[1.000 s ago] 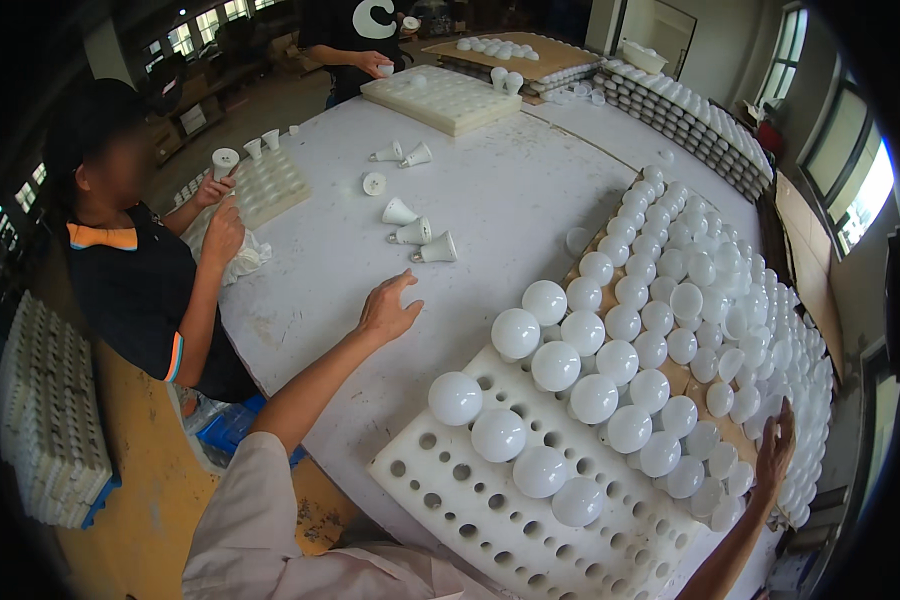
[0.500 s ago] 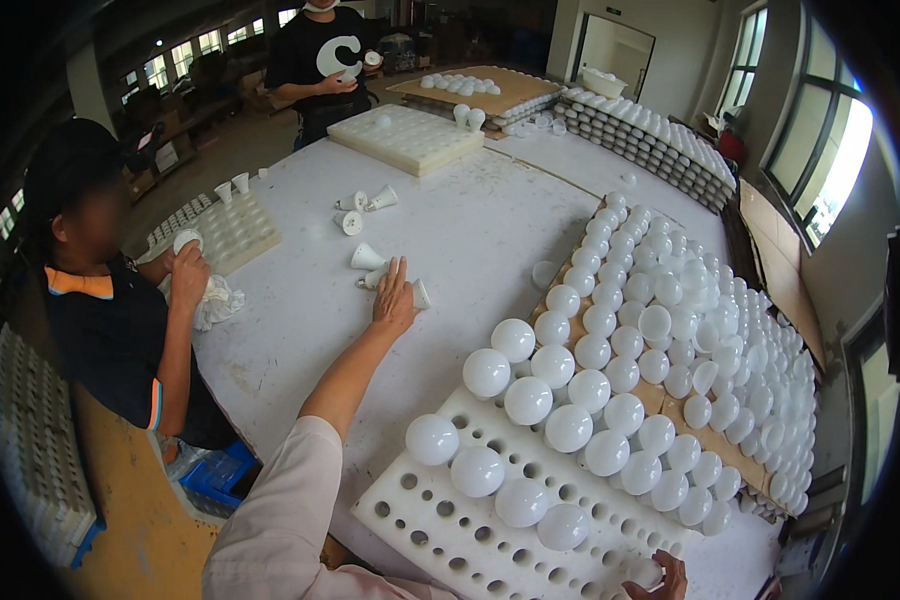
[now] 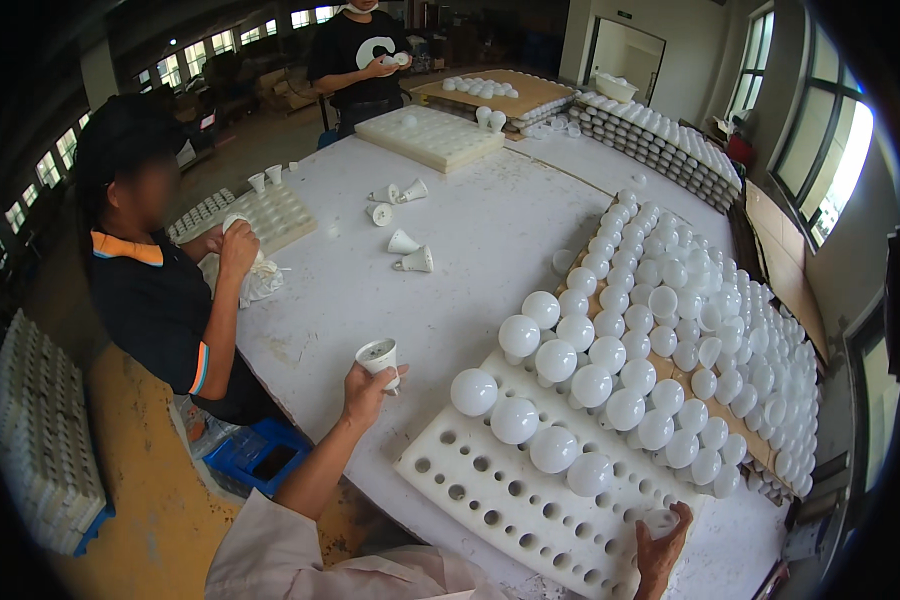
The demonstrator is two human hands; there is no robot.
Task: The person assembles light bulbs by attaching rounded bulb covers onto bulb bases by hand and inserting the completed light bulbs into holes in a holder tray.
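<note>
My left hand (image 3: 362,396) grips a white cone-shaped bulb base (image 3: 378,353), its wide mouth tilted up and a grey disc showing inside. It is held over the table near the front left. At the lower right, my right hand (image 3: 664,548) has its fingers around a translucent white bulb cover (image 3: 659,522), beside the edge of a white foam board (image 3: 450,462) full of round holes. Whole bulbs with round white globes (image 3: 515,420) stand in rows in this board. Farther up the table lie several loose bulb bases (image 3: 413,260).
Many white bulb covers (image 3: 710,320) are heaped on cardboard at the right. A co-worker (image 3: 155,300) at the left handles a white piece by a foam tray (image 3: 285,215). Another person (image 3: 360,60) stands behind a far foam tray (image 3: 430,140). Stacked trays (image 3: 660,135) stand at the back right.
My left hand has picked up a bulb base from the loose group and drawn it back toward me. The right hand still holds the cover. The view has shifted slightly.
</note>
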